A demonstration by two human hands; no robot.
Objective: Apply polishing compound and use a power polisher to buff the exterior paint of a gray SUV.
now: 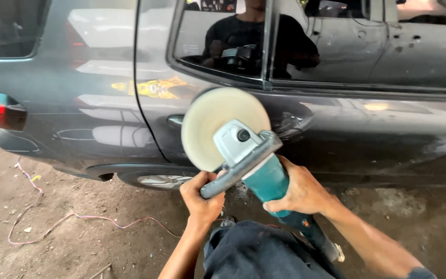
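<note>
Head view: left hand (201, 199) and right hand (299, 190) grip polisher (249, 155).

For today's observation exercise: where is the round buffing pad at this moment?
In the head view, the buffing pad sits centre frame against the dark car door, beside the door handle, on the polisher held by both hands.

Both hands, left hand (201, 199) and right hand (299, 190), grip a polisher (243, 155) against the car door (336, 134).
</note>
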